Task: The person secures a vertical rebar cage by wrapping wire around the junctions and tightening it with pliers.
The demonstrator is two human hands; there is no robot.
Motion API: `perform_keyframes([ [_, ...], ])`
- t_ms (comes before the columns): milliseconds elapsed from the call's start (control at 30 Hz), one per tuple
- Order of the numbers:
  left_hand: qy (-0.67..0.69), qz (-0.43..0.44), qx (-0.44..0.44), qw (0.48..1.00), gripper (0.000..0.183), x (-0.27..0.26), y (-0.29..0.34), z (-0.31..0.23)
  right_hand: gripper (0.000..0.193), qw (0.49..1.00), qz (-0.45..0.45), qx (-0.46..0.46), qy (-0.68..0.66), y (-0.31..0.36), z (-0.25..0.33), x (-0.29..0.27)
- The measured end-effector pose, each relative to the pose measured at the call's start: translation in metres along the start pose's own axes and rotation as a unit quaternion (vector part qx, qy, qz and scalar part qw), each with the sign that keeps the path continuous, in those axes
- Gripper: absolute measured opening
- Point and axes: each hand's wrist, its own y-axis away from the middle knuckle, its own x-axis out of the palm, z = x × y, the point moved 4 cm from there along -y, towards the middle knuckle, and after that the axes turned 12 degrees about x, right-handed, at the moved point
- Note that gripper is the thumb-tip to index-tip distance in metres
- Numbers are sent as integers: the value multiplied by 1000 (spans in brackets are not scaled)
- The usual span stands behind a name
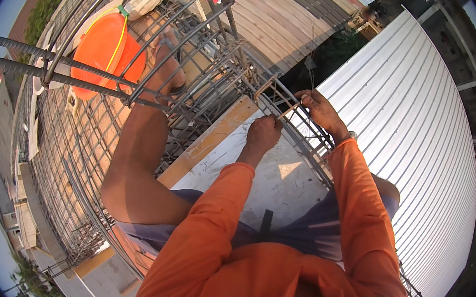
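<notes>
A narrow cage of steel reinforcing bars [304,151] runs along the edge in front of me. Across it lies a short rusty stirrup bar [289,111], spanning the gap between my two hands. My left hand [263,136] is closed at its left end, with the knuckles facing up. At the other end my right hand [324,114] has its fingers bent and pinched round the bar; whether a thin wire is in them too is too small to tell. Another stirrup [266,86] sits a little farther along the cage.
An orange bucket [104,52] with a yellow handle stands on the rebar mesh [82,143] at the far left. Thick bars [50,70] jut across the upper left. A wooden board [213,132] edges the grey slab [259,202]. Corrugated metal roofing [408,146] drops away right.
</notes>
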Motion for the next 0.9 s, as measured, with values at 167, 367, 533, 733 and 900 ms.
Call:
perform_keyframes([
  [167, 19, -14, 11, 1000, 25, -2, 2, -1, 44, 999, 2, 14, -30, 9, 2, -1],
  [367, -6, -7, 7, 1000, 25, 3, 1, 2, 37, 997, 36, 16, -68, 8, -1, 4],
  [533, -6, -10, 8, 1000, 24, 6, 0, 4, 33, 996, 36, 23, -76, 7, -4, 3],
  [733, -9, -8, 11, 1000, 24, 5, 0, -1, 27, 998, 27, 30, -57, 5, -10, 4],
  [900, -13, -2, 7, 1000, 25, 6, 1, 1, 28, 995, 44, 24, -81, 4, -11, 7],
])
